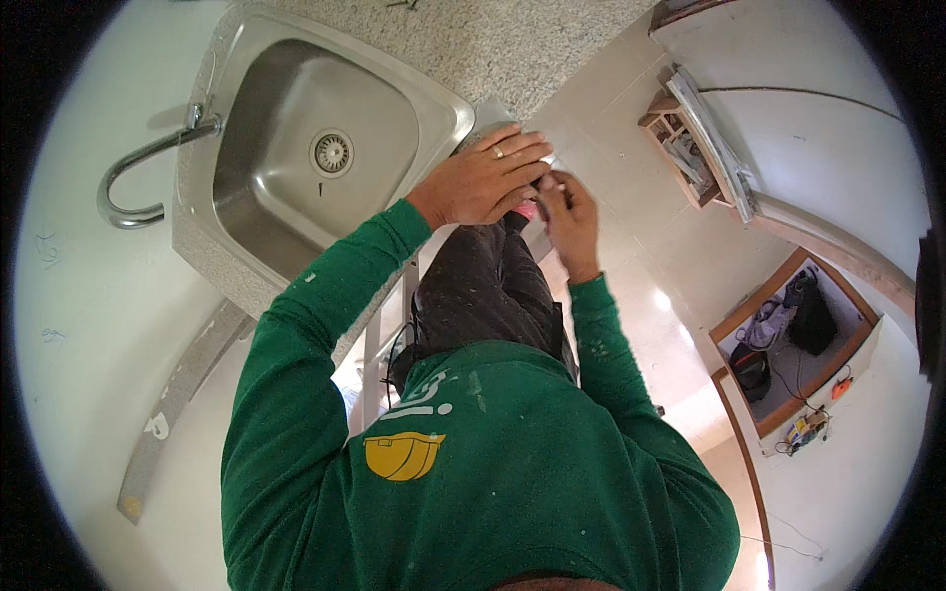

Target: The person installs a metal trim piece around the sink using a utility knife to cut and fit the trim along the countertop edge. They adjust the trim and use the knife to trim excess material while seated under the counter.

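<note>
My left hand point(485, 179), with a ring on one finger, reaches past the near corner of the steel sink point(399, 118). Its fingers are stretched out, back of the hand upward, and it seems to hold nothing. Close beside its fingertips is my right hand point(574, 219), thumb and fingers bent together in a pinch. What they grip is too small and partly hidden to name. Something pink point(528, 209) shows between the two hands, mostly covered by them. A curved chrome tap point(128, 167) stands on the sink's left side.
Speckled stone countertop point(512, 49) runs beyond the sink. A small dark piece point(320, 189) lies in the basin near the drain. To the right are a wooden-framed opening point(690, 158) and a wood-edged compartment point(778, 414) with bags and cables. A metal ladder-like frame point(372, 360) stands beside my legs.
</note>
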Motion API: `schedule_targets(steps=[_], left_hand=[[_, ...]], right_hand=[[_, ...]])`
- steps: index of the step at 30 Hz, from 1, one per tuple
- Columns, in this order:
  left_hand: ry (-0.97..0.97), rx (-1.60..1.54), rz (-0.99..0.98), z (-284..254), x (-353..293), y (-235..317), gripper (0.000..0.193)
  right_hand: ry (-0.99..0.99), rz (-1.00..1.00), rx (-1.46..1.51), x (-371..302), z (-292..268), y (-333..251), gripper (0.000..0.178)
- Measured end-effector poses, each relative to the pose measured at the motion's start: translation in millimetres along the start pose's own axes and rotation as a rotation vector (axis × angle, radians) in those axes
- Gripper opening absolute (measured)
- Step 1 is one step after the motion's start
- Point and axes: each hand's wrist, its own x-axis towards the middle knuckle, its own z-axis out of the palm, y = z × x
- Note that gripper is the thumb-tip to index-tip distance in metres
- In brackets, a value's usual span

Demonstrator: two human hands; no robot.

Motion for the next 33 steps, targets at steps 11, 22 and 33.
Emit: schedule_targets(steps=[11,22,33], left_hand=[[-0.157,0.03,0.093,-2,2,-5,0.04],[-0.199,-0.089,0.016,-3,0,-5,0.038],[0.132,-0.015,-0.083,11,12,7,0.038]], right_hand=[[0.17,0.245,0.436,-43,83,42,0.025],[0.091,0.234,0.562,-48,98,55,0.032],[-0.05,0.174,0.124,-15,23,15,0.031]])
